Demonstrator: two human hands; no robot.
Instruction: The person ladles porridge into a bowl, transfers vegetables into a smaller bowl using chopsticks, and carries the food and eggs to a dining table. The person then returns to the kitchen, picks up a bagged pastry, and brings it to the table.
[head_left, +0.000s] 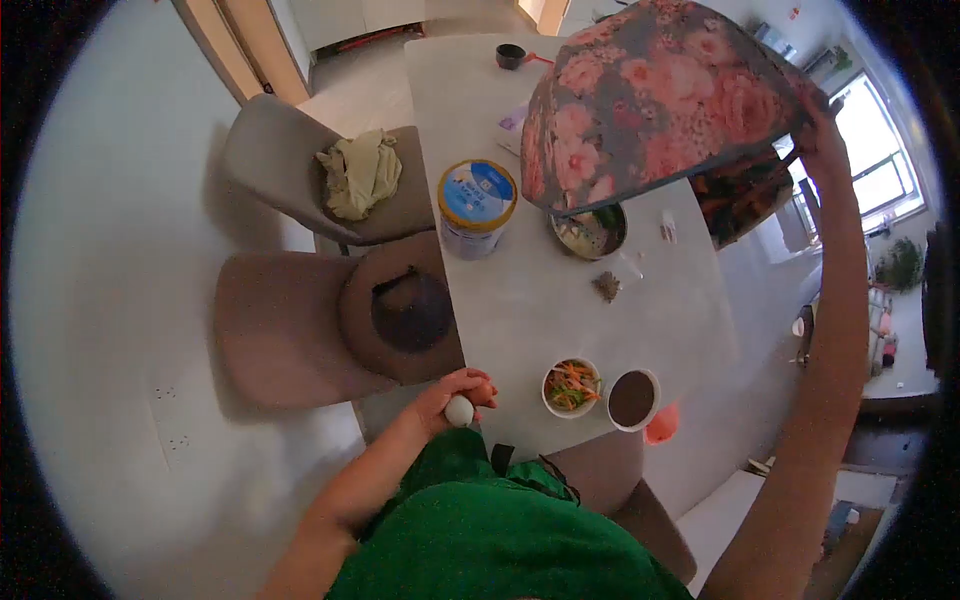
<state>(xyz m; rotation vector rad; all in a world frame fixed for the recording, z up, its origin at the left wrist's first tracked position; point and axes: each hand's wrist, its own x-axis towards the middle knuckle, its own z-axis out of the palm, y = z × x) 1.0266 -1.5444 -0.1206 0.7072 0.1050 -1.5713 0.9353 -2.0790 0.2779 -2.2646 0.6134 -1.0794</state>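
My left hand (455,397) is closed around a small whitish round object (459,411) at the table's near left edge. High on the right, my right hand (818,135) grips the edge of a floral cover (670,95), which is raised over the table's far side. Partly beneath the cover is a metal bowl (592,238) with food in it. Nearer me stand a white bowl of shredded vegetables (571,388) and a white bowl of dark brown contents (632,399), side by side.
A tin with a blue lid (478,197) stands by the table's left edge. A small bag of dark bits (607,287) lies mid-table. A black cup (510,57) is at the far end. Chairs (290,325) line the left, one bearing a pale cloth (360,175).
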